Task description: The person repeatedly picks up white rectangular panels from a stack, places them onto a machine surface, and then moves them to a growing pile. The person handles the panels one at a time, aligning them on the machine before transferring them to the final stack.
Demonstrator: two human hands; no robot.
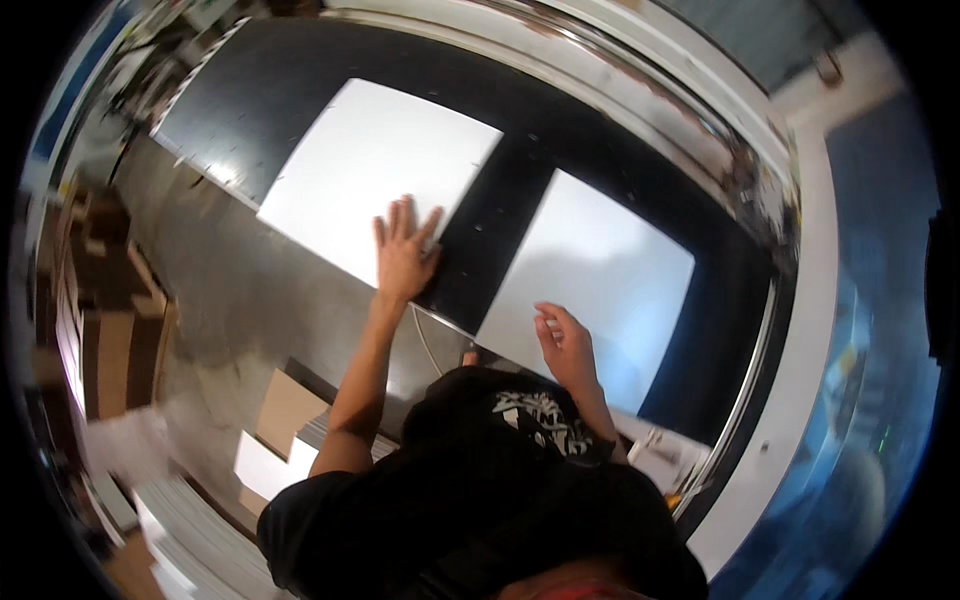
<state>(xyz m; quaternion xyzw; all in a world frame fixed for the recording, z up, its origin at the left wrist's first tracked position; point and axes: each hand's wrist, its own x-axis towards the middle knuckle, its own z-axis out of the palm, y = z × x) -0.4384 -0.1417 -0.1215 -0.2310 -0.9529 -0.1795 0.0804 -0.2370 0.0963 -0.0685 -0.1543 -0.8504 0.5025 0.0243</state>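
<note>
Two white rectangular sheets lie apart on a black flat bed. My left hand (pixel 404 255) rests with spread fingers on the near right corner of the left white sheet (pixel 365 165); nothing is in it. Over the near left part of the right white sheet (pixel 620 270) is my right hand (pixel 565 342), its fingers loosely curled and slightly apart, with no object visible in them. Whether it touches that sheet I cannot tell. A strip of the black bed (pixel 500 215) shows between the two sheets.
A pale machine beam (pixel 600 85) runs along the bed's far side, and a metal rail (pixel 742 370) along its right end. Cardboard boxes (pixel 125 350) stand on the floor at left. Stacked white sheets (pixel 200 535) and an open carton (pixel 285 410) are at the lower left.
</note>
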